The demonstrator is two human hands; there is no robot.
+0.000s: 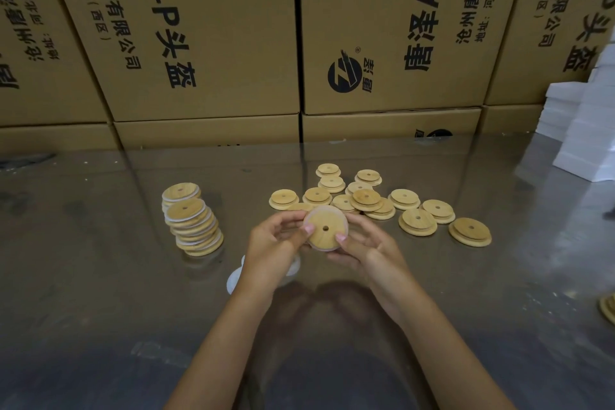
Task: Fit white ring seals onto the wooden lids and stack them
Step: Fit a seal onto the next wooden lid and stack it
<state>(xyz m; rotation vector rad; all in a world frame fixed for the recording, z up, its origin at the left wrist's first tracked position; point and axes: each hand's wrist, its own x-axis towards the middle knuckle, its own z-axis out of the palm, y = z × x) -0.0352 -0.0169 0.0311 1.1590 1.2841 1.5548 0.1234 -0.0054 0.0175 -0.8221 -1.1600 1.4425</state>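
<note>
Right now both hands, left hand (274,243) and right hand (361,245), have fingers clamped on one wooden lid (325,228) above the desk's (100,276) middle, its white ring (327,247) half-seated, so uneven thumb pressure could pop it off, and the leaning stack (193,220) toward the left edge may topple.

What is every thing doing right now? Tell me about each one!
Held lid: gripped by both hands, white ring around its rim.
Left hand: holding the lid.
Right hand: holding the lid.
Finished stacks: piled, leaning.
Loose lids: scattered, no rings.
White rings: lying flat, partly hidden.
</note>
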